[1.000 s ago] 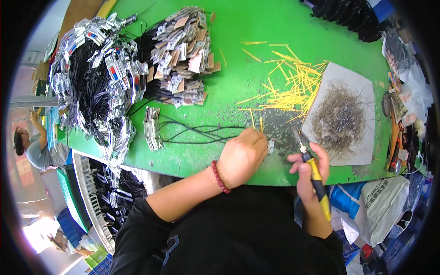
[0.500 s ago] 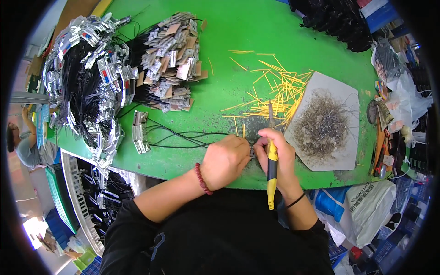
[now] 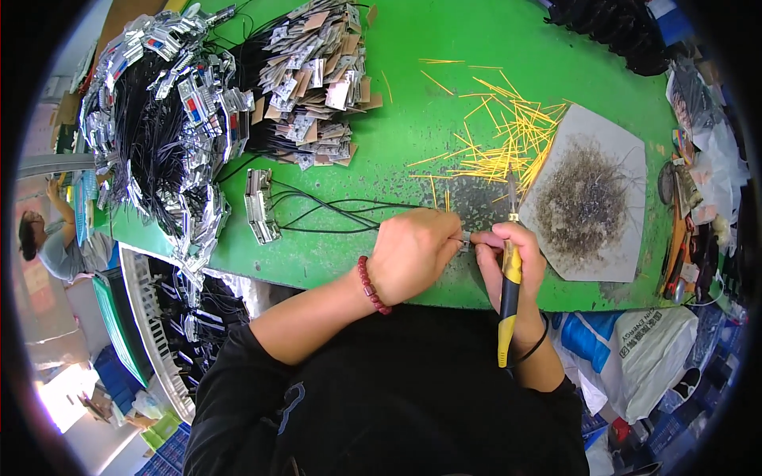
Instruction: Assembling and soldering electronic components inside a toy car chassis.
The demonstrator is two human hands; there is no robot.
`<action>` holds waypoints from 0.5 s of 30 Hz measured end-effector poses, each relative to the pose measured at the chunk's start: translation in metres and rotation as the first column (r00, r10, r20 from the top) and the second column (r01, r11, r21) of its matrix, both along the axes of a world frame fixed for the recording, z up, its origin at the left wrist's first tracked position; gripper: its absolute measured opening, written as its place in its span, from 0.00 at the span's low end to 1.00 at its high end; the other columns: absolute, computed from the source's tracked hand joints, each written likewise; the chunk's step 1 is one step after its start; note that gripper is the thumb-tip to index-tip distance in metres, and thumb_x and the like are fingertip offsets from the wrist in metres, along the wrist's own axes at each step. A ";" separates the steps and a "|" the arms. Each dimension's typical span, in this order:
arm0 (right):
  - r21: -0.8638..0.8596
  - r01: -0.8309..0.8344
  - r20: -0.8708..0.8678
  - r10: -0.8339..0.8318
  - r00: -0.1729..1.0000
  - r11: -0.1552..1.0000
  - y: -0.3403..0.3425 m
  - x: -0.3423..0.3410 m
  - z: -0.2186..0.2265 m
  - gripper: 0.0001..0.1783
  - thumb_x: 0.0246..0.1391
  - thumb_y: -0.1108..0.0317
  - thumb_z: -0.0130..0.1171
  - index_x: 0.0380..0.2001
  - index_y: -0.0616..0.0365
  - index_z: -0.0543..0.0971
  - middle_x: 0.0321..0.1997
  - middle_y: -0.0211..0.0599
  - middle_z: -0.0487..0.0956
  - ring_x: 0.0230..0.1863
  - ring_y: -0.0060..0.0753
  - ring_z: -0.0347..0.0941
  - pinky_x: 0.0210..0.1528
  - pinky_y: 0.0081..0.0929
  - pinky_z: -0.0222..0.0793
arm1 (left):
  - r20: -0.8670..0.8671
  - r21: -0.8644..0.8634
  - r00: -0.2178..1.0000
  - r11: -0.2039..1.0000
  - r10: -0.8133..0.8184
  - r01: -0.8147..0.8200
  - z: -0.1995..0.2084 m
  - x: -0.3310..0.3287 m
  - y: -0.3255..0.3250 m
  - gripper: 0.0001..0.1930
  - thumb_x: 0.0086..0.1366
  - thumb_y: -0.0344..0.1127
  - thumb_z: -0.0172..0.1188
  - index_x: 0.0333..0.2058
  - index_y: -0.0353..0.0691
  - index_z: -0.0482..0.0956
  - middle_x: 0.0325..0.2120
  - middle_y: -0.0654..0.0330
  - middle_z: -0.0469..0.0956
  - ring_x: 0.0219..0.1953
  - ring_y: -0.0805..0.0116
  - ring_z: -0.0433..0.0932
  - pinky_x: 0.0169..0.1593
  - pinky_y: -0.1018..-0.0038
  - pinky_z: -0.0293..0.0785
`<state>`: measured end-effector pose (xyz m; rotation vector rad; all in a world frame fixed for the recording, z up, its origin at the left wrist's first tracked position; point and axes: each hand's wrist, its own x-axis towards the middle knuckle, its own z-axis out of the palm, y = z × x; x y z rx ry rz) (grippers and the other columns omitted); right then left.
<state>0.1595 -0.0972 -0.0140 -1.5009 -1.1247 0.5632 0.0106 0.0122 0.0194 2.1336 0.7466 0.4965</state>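
Note:
My left hand (image 3: 417, 250), with a dark red bead bracelet on its wrist, is closed in a pinch on a small pale piece (image 3: 467, 240). Black wires (image 3: 333, 214) run from that hand to a silver metal bracket (image 3: 260, 206) lying on its left. My right hand (image 3: 516, 266) grips a slim tool with a yellow-and-black handle (image 3: 509, 305), its narrow metal tip pointing away from me. The right fingertips are close beside the pale piece; whether they touch it I cannot tell. Fingers cover much of the piece.
Thin yellow sticks (image 3: 508, 151) lie scattered on the green table (image 3: 421, 87). A grey board (image 3: 611, 262) with dark debris is at the right. Bundles of wired metal parts (image 3: 309, 87) and a silver-ended heap (image 3: 171, 119) fill the left. Another person (image 3: 63, 238) is at far left.
The whole view has shifted a little. My right hand and the tool have moved slightly right, away from my left hand, and the pale piece now shows between them.

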 end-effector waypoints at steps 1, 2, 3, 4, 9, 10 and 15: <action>0.001 -0.037 0.034 0.037 0.999 0.999 0.000 -0.001 0.001 0.23 0.48 0.87 0.62 0.47 0.58 0.71 0.35 0.42 0.84 0.37 0.28 0.82 0.40 0.23 0.76 | 0.002 -0.007 1.000 1.000 -0.002 0.002 0.000 -0.001 0.000 0.04 0.56 0.30 0.62 0.28 0.38 0.76 0.23 0.53 0.76 0.28 0.50 0.77 0.32 0.61 0.72; 0.002 -0.075 0.069 0.075 0.995 0.997 0.000 -0.002 0.002 0.24 0.50 0.87 0.60 0.49 0.58 0.68 0.35 0.43 0.84 0.38 0.28 0.82 0.43 0.23 0.75 | -0.019 -0.008 1.000 1.000 0.004 -0.005 0.000 -0.003 0.001 0.04 0.56 0.30 0.62 0.28 0.38 0.76 0.23 0.53 0.76 0.28 0.50 0.77 0.32 0.61 0.72; -0.017 -0.097 0.116 0.098 0.988 0.995 0.002 -0.002 0.011 0.23 0.50 0.88 0.60 0.48 0.59 0.69 0.35 0.44 0.83 0.39 0.29 0.82 0.43 0.24 0.75 | -0.039 -0.008 0.999 1.000 0.014 -0.015 -0.001 -0.004 0.001 0.04 0.56 0.30 0.62 0.28 0.38 0.76 0.23 0.53 0.76 0.28 0.50 0.77 0.31 0.61 0.72; -0.024 -0.098 0.121 0.100 0.988 0.995 0.003 -0.003 0.011 0.23 0.50 0.88 0.60 0.48 0.59 0.69 0.35 0.44 0.83 0.39 0.29 0.82 0.43 0.24 0.75 | -0.015 0.007 1.000 1.000 0.018 -0.018 -0.002 -0.005 0.002 0.04 0.56 0.30 0.62 0.28 0.38 0.76 0.23 0.53 0.76 0.27 0.51 0.77 0.31 0.61 0.72; 0.048 -0.046 0.050 0.044 0.998 0.998 0.004 -0.005 0.007 0.22 0.45 0.86 0.63 0.44 0.59 0.75 0.34 0.42 0.84 0.34 0.29 0.83 0.36 0.23 0.77 | -0.022 0.000 0.999 1.000 0.024 -0.024 -0.002 -0.005 0.001 0.04 0.55 0.29 0.63 0.28 0.38 0.76 0.22 0.53 0.76 0.27 0.51 0.77 0.31 0.62 0.72; 0.050 -0.053 0.055 0.050 0.997 0.997 0.005 -0.004 0.008 0.22 0.45 0.87 0.63 0.44 0.59 0.75 0.34 0.42 0.84 0.34 0.29 0.83 0.36 0.22 0.77 | -0.035 0.015 0.999 0.999 0.031 -0.031 -0.002 -0.005 0.000 0.04 0.55 0.29 0.63 0.28 0.39 0.76 0.22 0.53 0.76 0.27 0.51 0.77 0.31 0.62 0.72; -0.009 -0.055 0.011 0.055 0.998 0.998 0.007 -0.005 0.011 0.21 0.46 0.86 0.62 0.44 0.59 0.75 0.33 0.42 0.84 0.34 0.29 0.83 0.36 0.23 0.77 | -0.020 -0.001 1.000 1.000 0.006 -0.006 0.000 -0.003 -0.001 0.04 0.55 0.29 0.63 0.28 0.39 0.76 0.22 0.54 0.76 0.27 0.51 0.77 0.30 0.62 0.72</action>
